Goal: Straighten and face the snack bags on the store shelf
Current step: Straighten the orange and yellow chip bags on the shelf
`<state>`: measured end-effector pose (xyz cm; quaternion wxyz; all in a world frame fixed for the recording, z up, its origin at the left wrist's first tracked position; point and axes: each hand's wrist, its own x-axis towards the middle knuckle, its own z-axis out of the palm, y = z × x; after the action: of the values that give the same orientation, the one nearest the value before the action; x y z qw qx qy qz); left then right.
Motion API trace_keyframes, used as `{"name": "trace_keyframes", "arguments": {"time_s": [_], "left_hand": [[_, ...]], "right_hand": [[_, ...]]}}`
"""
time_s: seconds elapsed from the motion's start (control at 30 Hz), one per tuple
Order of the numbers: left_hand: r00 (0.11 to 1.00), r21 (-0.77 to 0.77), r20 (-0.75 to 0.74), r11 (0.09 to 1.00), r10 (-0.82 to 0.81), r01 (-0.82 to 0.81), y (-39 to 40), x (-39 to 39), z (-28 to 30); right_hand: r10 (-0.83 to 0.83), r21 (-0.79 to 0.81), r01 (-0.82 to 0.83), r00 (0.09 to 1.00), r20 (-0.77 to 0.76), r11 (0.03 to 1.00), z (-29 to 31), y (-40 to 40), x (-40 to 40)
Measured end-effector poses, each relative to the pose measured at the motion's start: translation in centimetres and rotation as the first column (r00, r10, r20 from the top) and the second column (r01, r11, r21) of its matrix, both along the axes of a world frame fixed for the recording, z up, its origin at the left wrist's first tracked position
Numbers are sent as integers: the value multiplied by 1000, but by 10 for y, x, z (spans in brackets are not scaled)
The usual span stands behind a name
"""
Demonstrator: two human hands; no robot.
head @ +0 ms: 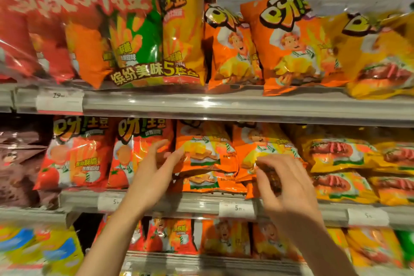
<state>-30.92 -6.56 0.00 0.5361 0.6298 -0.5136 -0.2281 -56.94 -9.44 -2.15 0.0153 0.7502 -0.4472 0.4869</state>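
On the middle shelf [197, 205], orange snack bags [206, 152] stand and lie in an untidy stack, one lying flat underneath [208, 182]. My left hand [154, 170] reaches up with its fingers nearly straight, and its thumb touches the stack's left edge. A second orange bag [266, 143] leans to the right of the stack. My right hand [286, 184] has curled fingers that grip the lower front of this second bag. The picture is blurred by motion.
Red tomato-flavour bags [76, 154] stand left of my hands and yellow bags [340, 157] lie stacked to the right. The top shelf [224, 105] holds large multipacks and orange bags. Price tags [236, 208] hang on the rail. A lower shelf carries further bags [224, 237].
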Motion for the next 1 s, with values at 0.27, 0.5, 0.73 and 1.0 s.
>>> {"name": "trace_keyframes", "arguments": {"time_s": [0.27,0.5,0.73,1.0], "left_hand": [[977,181,75,966,-202,186,-40,5,18],[976,-2,82,980,-201,201,-40,-3,17],[977,-78,-20,975,-211,209,-15,9,4],[980,-177,-63,969,-189,175,26,20,-11]], "right_hand": [[-181,-83,162,916,-358,983,13,-38,42],[-230,-15,232,946,-230,973,13,-51,38],[-176,77,196,961,-211,978,24,-57,35],[-111,-6,112,975,-194,994,31,-43,53]]}}
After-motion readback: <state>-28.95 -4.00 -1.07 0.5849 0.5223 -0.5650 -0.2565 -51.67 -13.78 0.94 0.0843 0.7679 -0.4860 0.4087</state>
